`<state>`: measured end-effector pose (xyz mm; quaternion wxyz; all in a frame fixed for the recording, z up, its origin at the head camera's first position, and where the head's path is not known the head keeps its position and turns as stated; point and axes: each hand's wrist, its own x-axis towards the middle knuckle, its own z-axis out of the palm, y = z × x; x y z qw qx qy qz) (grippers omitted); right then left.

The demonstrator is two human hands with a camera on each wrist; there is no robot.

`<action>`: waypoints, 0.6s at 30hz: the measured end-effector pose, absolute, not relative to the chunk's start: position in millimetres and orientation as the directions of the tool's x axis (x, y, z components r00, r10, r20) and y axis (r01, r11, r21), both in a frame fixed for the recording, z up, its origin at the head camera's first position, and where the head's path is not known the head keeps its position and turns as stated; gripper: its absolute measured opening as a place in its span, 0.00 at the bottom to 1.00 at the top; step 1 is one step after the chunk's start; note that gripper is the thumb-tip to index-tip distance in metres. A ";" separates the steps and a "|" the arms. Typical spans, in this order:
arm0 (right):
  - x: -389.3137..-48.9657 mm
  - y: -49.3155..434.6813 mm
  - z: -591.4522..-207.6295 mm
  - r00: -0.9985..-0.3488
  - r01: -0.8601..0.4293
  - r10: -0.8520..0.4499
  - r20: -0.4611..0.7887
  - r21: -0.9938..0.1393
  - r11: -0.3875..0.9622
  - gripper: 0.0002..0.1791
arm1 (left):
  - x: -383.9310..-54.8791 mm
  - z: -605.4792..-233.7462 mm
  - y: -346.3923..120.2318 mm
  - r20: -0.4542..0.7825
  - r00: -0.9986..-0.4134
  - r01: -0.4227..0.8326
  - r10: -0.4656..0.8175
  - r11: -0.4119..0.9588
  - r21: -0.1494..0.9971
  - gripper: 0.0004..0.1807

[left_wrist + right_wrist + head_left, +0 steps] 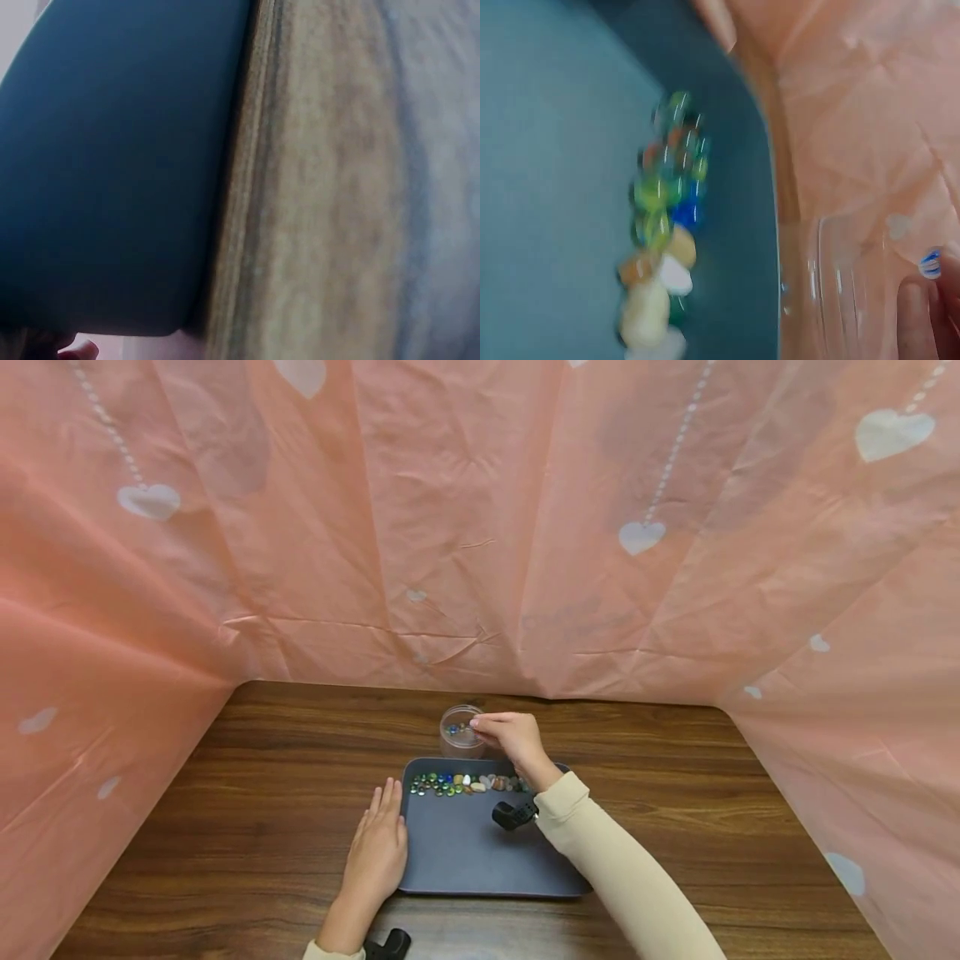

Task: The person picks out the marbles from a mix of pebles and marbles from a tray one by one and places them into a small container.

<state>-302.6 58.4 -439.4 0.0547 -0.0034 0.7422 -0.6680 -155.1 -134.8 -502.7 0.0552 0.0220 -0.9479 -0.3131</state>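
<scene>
My right hand [517, 739] is over the rim of a clear round jar [459, 748] behind the tray. Its thumb and fingers [913, 319] pinch a clear marble [930, 264] with blue and white swirls. A few small marbles [452, 728] show inside the jar. My left hand [378, 852] rests with straight fingers along the left side of a dark grey tray [487, 864]. Along the tray's far side lie glass marbles [431, 783], mostly green, and polished pebbles [478, 787] in white, tan and brown. My right forearm hides the row's right end.
Dark wooden table [262, 810] surrounds the tray. A pink curtain [465, 527] with white hearts encloses the back and both sides. Black wrist cameras sit at my right wrist [513, 815] and left wrist [390, 945]; the right one hangs above the tray.
</scene>
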 end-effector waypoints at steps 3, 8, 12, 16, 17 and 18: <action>-309.1 50.5 -436.6 -0.991 -0.136 -0.083 0.109 -0.878 0.459 0.09 | -155.3 -503.3 -135.1 0.094 -0.993 -0.006 -0.076 0.804 0.595 0.29; -317.1 42.3 -436.4 -0.940 -0.340 -0.225 0.258 -0.636 0.692 0.05 | -156.0 -505.0 -135.1 0.100 -0.992 -0.005 -0.081 0.802 0.597 0.29; -319.8 38.0 -436.8 -0.926 -0.377 -0.279 0.254 -0.575 0.726 0.06 | -156.6 -505.7 -135.6 0.097 -0.991 -0.012 -0.087 0.801 0.599 0.29; -320.3 35.9 -436.9 -0.929 -0.370 -0.290 0.230 -0.557 0.744 0.06 | -156.1 -505.4 -135.2 0.103 -0.991 -0.006 -0.083 0.805 0.593 0.29; -320.2 35.6 -437.1 -0.930 -0.367 -0.290 0.225 -0.557 0.745 0.06 | -156.0 -505.2 -135.3 0.100 -0.992 -0.007 -0.082 0.807 0.591 0.29; -320.1 35.5 -437.3 -0.931 -0.365 -0.289 0.222 -0.562 0.743 0.06 | -155.9 -505.1 -135.3 0.100 -0.992 -0.006 -0.081 0.807 0.590 0.29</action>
